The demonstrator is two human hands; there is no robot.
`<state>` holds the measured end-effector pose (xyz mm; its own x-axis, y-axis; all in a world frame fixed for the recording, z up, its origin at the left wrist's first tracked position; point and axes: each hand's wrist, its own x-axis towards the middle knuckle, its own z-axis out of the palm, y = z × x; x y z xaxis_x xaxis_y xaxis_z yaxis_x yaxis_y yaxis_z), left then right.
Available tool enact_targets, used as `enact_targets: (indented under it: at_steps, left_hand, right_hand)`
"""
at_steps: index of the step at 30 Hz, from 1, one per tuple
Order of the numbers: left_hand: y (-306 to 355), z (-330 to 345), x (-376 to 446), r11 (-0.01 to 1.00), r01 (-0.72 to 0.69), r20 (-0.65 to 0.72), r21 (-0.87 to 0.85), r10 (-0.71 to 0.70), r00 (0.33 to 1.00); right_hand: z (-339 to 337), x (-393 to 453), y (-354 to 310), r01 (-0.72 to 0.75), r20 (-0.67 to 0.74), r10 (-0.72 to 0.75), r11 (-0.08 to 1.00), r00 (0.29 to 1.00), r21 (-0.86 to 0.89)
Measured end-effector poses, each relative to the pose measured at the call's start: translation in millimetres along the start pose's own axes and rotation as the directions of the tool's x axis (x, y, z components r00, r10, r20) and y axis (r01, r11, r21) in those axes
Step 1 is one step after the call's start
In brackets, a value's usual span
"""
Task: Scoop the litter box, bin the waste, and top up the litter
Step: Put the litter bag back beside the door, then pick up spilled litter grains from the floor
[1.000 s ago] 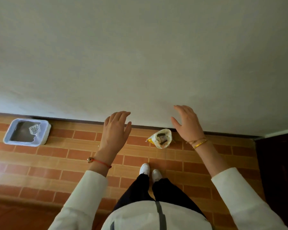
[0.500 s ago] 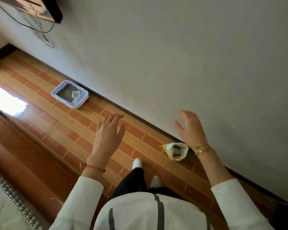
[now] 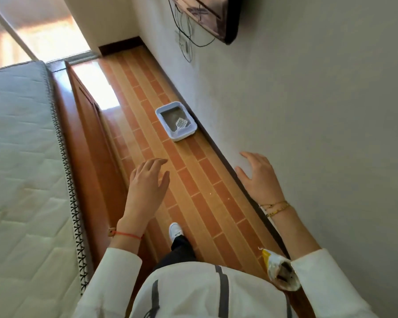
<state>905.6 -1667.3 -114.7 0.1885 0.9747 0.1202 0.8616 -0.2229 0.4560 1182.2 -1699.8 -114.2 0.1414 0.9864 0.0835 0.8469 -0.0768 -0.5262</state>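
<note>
Plastic rectangular litter box (image 3: 176,120), slotted scoop (image 3: 181,123) inside | both hands' fingers relaxed, holding nothing

Daylight is let in through the window (image 3: 44,40), which is blown out; glare is thrown on the floor (image 3: 94,86) below it. Edges are bent.

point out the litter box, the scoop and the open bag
litter box (image 3: 184,135): head view, near rim
scoop (image 3: 181,123): head view, slotted white head
open bag (image 3: 276,265): head view, pale outer side
</note>
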Motion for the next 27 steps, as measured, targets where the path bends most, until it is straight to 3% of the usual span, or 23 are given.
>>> enact_targets:
  at_steps: [11, 20, 27]
  left_hand:
    - [-159, -83, 138, 0.993, 0.097, -0.137, 0.069, -0.087, 0.987]
    - [-256, -99, 236, 0.980, 0.198, -0.166, 0.034, -0.190, 0.968]
    - [-327, -110, 363, 0.969, 0.246, -0.217, 0.028, -0.235, 0.948]
  right_hand:
    - [96, 198, -152, 0.174, 0.032, -0.179, 0.979, 0.983, 0.106]
    - [174, 329, -201, 0.193, 0.143, -0.213, 0.971, 0.967, 0.139]
    - [228, 480, -251, 0.275, 0.155, -0.296, 0.950, 0.942, 0.145]
